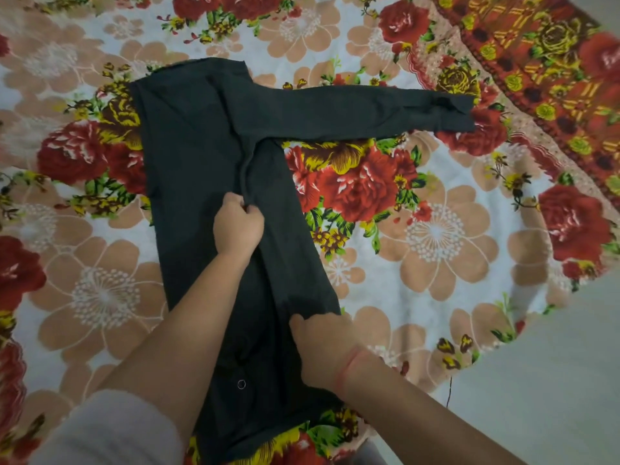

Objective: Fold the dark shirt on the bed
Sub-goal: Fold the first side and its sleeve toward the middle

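Observation:
The dark shirt (pixel 198 152) lies lengthwise on the flowered bed cover (pixel 436 236), its body running from the far middle down to the near edge. One long sleeve (pixel 362 110) stretches out to the right. My left hand (pixel 238 226) pinches a raised ridge of fabric near the shirt's middle. My right hand (pixel 323 347) grips the shirt's right edge closer to me, with a fold of cloth over its fingers. The other sleeve is hidden.
A red and yellow patterned blanket (pixel 536 52) covers the far right corner of the bed. The bed's edge runs along the lower right, with pale floor (pixel 543 380) beyond it. A thin dark thread hangs off that edge.

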